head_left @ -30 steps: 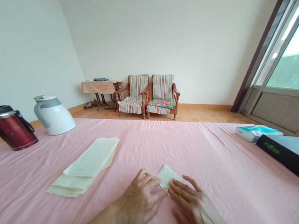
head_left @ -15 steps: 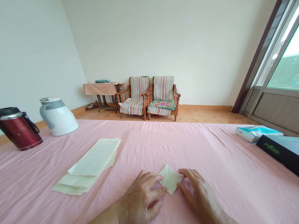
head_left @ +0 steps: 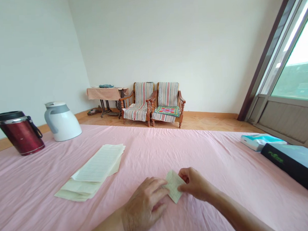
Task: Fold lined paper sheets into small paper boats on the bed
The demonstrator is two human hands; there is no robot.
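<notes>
A small folded square of pale green paper (head_left: 174, 185) lies cornerwise on the pink cloth (head_left: 209, 154), close in front of me. My right hand (head_left: 194, 183) pinches its right corner between thumb and curled fingers. On the opposite side, my left hand (head_left: 146, 204) rests with its fingertips at the paper's left edge. Its fingers are stretched out, with the thumb lower and apart from them. To the left of my hands is a loose stack of lined paper sheets (head_left: 97, 165), with plainer sheets showing underneath.
A red thermos (head_left: 22, 135) and a white jug (head_left: 64, 121) stand at the far left. Right, a black-sided box (head_left: 286, 162) lies by a blue-and-white tissue pack (head_left: 259, 141). Beyond the cloth's far edge are two wooden chairs (head_left: 168, 94) and a cloth-covered table (head_left: 104, 93).
My right hand has turned and closed from spread fingers into a pinch on the paper's right corner. The left hand stays at the left edge, its thumb slightly lower. The view has shifted slightly.
</notes>
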